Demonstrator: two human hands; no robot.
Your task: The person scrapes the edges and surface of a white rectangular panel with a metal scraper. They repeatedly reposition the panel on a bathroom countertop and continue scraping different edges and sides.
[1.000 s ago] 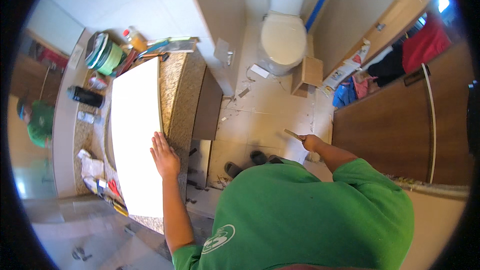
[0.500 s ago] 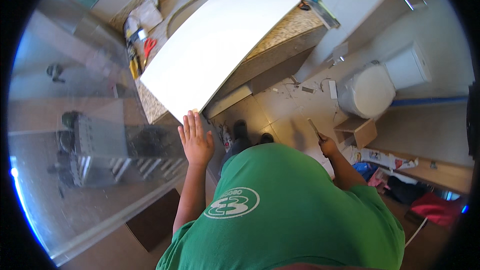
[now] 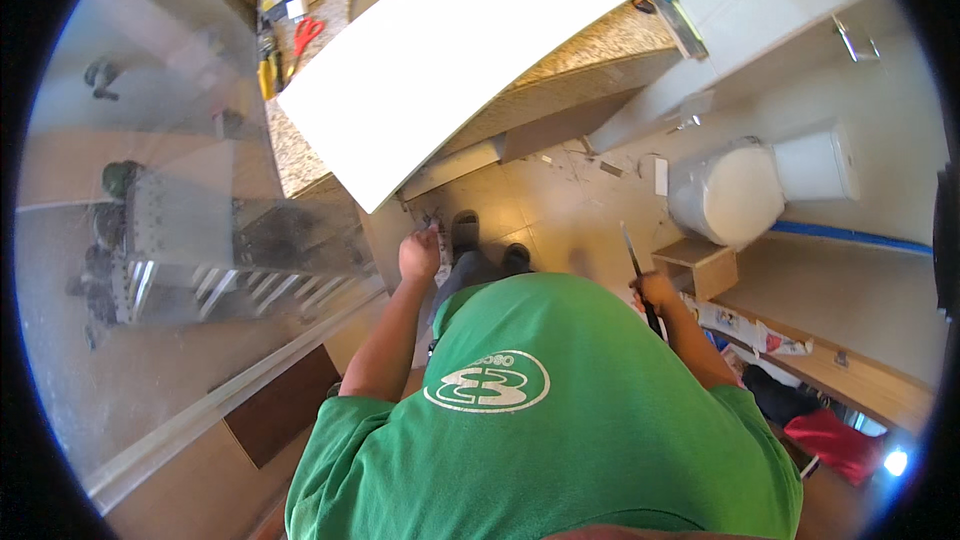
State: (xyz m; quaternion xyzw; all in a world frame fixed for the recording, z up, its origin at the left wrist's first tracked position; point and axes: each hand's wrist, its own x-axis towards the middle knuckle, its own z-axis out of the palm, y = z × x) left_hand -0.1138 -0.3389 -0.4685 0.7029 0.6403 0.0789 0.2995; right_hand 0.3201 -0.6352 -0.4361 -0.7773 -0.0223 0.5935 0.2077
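A large white flat panel (image 3: pixel 450 70) lies across the granite counter (image 3: pixel 300 162), and its near corner juts past the counter's edge. My left hand (image 3: pixel 419 254) is off the panel, just below that corner, with fingers curled closed. Whether something small is pinched in it I cannot make out. Lower right, my right hand (image 3: pixel 656 292) is wrapped round the dark handle of a long, narrow-bladed tool (image 3: pixel 632 248), blade pointing up and away from me. The tool's exact kind does not show.
Red scissors (image 3: pixel 307 35) and yellow-handled tools (image 3: pixel 267 75) lie left on the counter. A glass screen (image 3: pixel 190 240) stands at my left. Right are a toilet (image 3: pixel 735 195), a small open wooden box (image 3: pixel 700 265) and a long wooden board (image 3: pixel 850 350). Scraps litter the tiled floor (image 3: pixel 560 205).
My left hand has left the panel's near corner, drawn down, and curled closed. The tool in my right hand has turned, showing a thin blade and dark handle. The view has shifted slightly.
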